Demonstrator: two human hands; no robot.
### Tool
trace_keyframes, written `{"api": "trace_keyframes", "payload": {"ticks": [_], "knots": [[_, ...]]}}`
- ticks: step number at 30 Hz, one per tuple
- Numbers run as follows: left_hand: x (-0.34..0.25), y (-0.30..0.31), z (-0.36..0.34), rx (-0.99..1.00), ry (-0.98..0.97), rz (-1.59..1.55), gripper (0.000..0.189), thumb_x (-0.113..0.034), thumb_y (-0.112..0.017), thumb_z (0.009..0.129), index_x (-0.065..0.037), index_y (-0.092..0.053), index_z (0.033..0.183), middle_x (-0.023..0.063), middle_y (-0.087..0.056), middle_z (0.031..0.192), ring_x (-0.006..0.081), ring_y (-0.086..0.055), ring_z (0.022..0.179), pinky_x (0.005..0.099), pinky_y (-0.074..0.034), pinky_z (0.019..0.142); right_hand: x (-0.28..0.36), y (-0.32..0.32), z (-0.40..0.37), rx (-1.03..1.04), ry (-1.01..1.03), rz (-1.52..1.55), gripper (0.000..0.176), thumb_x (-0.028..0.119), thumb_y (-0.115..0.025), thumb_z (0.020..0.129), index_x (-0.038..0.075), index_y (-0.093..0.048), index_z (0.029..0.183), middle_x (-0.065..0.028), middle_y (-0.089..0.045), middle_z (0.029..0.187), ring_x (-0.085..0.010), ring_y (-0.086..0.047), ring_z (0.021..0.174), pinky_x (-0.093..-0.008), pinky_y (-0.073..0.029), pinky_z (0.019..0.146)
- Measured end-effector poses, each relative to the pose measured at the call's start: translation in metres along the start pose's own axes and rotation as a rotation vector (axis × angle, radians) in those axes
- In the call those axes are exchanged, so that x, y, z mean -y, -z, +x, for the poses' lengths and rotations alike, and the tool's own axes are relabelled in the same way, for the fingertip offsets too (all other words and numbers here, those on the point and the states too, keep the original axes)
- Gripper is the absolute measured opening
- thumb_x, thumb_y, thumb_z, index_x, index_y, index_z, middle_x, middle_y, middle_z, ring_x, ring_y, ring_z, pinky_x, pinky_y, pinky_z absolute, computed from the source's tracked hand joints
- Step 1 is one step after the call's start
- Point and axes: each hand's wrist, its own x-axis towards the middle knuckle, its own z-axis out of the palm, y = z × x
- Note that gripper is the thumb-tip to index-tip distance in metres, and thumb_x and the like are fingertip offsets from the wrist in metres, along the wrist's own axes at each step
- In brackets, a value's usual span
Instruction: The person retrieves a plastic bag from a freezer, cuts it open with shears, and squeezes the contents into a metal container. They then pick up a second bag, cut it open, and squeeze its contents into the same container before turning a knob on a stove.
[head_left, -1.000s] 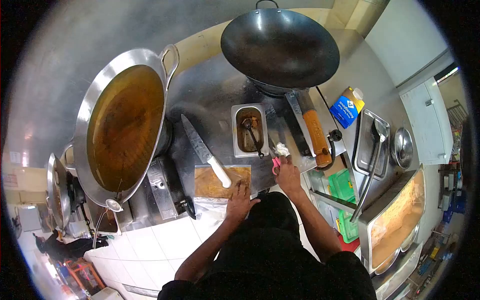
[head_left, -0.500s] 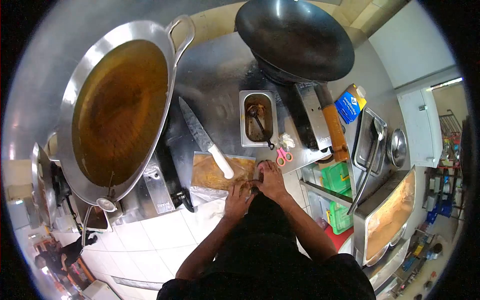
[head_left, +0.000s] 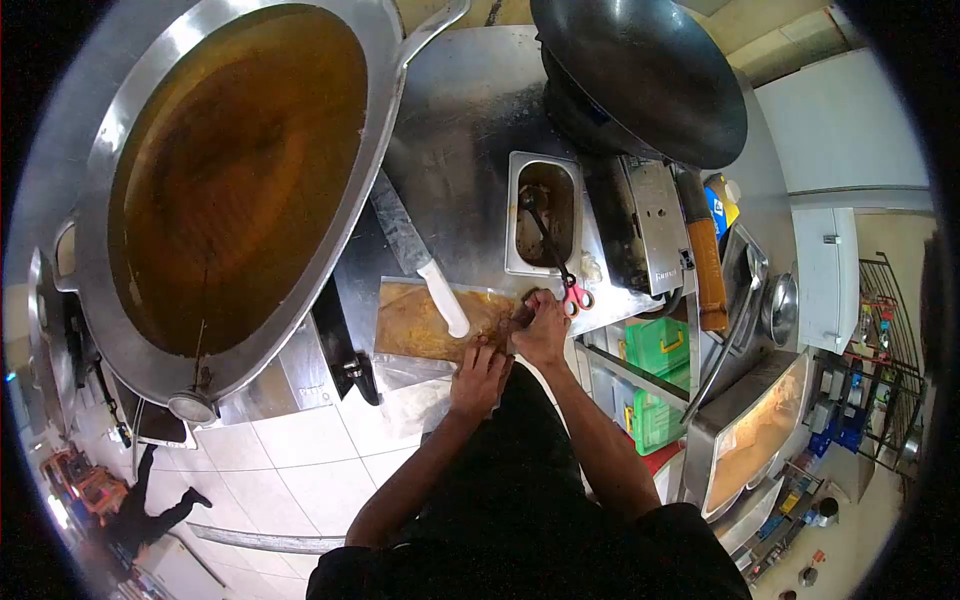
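Note:
A flat clear plastic bag with brown contents (head_left: 405,322) lies at the front edge of the steel counter. Across it rests the white handle of a large knife (head_left: 443,300), its blade pointing away to the left. My left hand (head_left: 480,383) is closed on the bag's near right edge. Beside it, my right hand (head_left: 543,328) pinches the bag's right end, fingers bent together. A small dark brown bit shows at the right fingertips; I cannot make out what it is. Pink-handled scissors (head_left: 577,298) lie just beyond the right hand.
A steel container (head_left: 514,235) with a dark ladle stands behind the scissors. At left sits a wide pan of brown oil (head_left: 385,120); a black wok (head_left: 650,80) is at the back. Right are a tray of tan powder (head_left: 760,430) and green boxes (head_left: 660,345). Another person (head_left: 140,515) is far left.
The whole view has shifted, bringing the oil pan closer. Both hands stay at the bag's right end, with the fingers slightly rearranged. The far person's legs have moved.

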Motion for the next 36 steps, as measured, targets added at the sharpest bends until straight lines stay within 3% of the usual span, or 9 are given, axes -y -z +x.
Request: {"api": "trace_keyframes", "payload": {"ticks": [7, 9, 14, 16, 23, 24, 28, 31, 36], "knots": [[0.004, -0.001, -0.003, 0.132, 0.005, -0.047, 0.030, -0.028, -0.070, 0.088, -0.005, -0.063, 0.107, 0.0148, -0.056, 0.114, 0.0377, -0.055, 0.116, 0.0459, -0.053, 0.089, 0.011, 0.001, 0.012, -0.148, -0.017, 0.116, 0.054, 0.030, -0.087, 0.064, 0.007, -0.056, 0.102, -0.0045, -0.059, 0.097, -0.0290, -0.054, 0.103, -0.0468, -0.038, 0.092], [0.000, 0.007, -0.004, 0.070, -0.028, -0.072, 0.033, -0.029, -0.071, 0.087, -0.005, -0.062, 0.109, 0.0151, -0.056, 0.117, 0.0383, -0.054, 0.117, 0.0462, -0.051, 0.092, 0.003, -0.006, 0.010, -0.160, 0.000, 0.184, 0.055, 0.032, -0.087, 0.065, 0.008, -0.055, 0.103, -0.0033, -0.059, 0.094, -0.0290, -0.054, 0.103, -0.0469, -0.037, 0.093], [0.000, 0.018, -0.015, -0.001, -0.045, -0.098, 0.034, -0.023, -0.071, 0.084, -0.006, -0.061, 0.112, 0.0171, -0.051, 0.130, 0.0399, -0.052, 0.120, 0.0480, -0.048, 0.096, -0.010, 0.007, -0.042, -0.010, 0.230, 0.076, 0.075, 0.034, -0.086, 0.066, 0.009, -0.044, 0.122, -0.0113, -0.047, 0.121, -0.0332, -0.044, 0.116, -0.0490, -0.035, 0.092], [0.005, 0.007, -0.021, 0.037, 0.044, -0.173, 0.035, -0.019, -0.070, 0.082, -0.005, -0.060, 0.113, 0.0184, -0.049, 0.134, 0.0420, -0.051, 0.122, 0.0501, -0.048, 0.098, -0.010, 0.007, -0.046, -0.022, 0.235, 0.053, 0.073, 0.030, -0.085, 0.065, 0.009, -0.044, 0.122, -0.0114, -0.047, 0.119, -0.0337, -0.045, 0.114, -0.0494, -0.034, 0.092], [0.009, 0.003, -0.020, 0.067, -0.008, -0.094, 0.024, -0.012, -0.066, 0.081, -0.009, -0.064, 0.105, 0.0183, -0.049, 0.133, 0.0457, -0.049, 0.122, 0.0536, -0.049, 0.096, 0.003, -0.005, -0.030, -0.077, 0.099, 0.022, 0.069, 0.016, -0.080, 0.061, 0.009, -0.041, 0.118, -0.0110, -0.044, 0.115, -0.0349, -0.042, 0.114, -0.0503, -0.033, 0.089], [0.009, 0.002, -0.017, 0.052, -0.015, -0.077, 0.024, -0.012, -0.066, 0.081, -0.010, -0.064, 0.104, 0.0179, -0.049, 0.133, 0.0450, -0.049, 0.123, 0.0534, -0.049, 0.096, -0.001, -0.015, -0.023, -0.162, 0.097, 0.019, 0.072, 0.028, -0.084, 0.061, 0.010, -0.042, 0.116, -0.0096, -0.044, 0.112, -0.0335, -0.041, 0.110, -0.0535, -0.032, 0.087], [0.005, -0.005, -0.022, 0.143, 0.093, -0.063, 0.017, -0.005, -0.062, 0.082, -0.012, -0.066, 0.097, 0.0127, -0.051, 0.129, 0.0366, -0.046, 0.129, 0.0505, -0.045, 0.101, 0.008, -0.014, 0.004, -0.198, 0.108, 0.051, 0.073, 0.033, -0.084, 0.061, 0.008, -0.043, 0.116, -0.0121, -0.043, 0.114, -0.0350, -0.040, 0.113, -0.0552, -0.032, 0.090], [0.009, -0.007, -0.020, 0.050, 0.008, -0.025, 0.022, -0.006, -0.063, 0.081, -0.014, -0.066, 0.101, 0.0125, -0.050, 0.131, 0.0363, -0.044, 0.131, 0.0495, -0.044, 0.104, 0.028, -0.011, 0.019, -0.207, 0.034, -0.095, 0.075, 0.043, -0.083, 0.067, 0.000, -0.046, 0.116, -0.0178, -0.043, 0.115, -0.0382, -0.038, 0.120, -0.0566, -0.030, 0.100], [0.004, 0.000, -0.020, 0.147, 0.036, 0.015, 0.041, -0.013, -0.066, 0.084, -0.007, -0.056, 0.123, 0.0163, -0.044, 0.137, 0.0402, -0.044, 0.127, 0.0489, -0.044, 0.102, 0.024, -0.003, 0.021, -0.150, 0.008, -0.008, 0.068, 0.042, -0.084, 0.066, 0.009, -0.051, 0.115, -0.0131, -0.045, 0.125, -0.0369, -0.040, 0.121, -0.0577, -0.030, 0.101]]}}
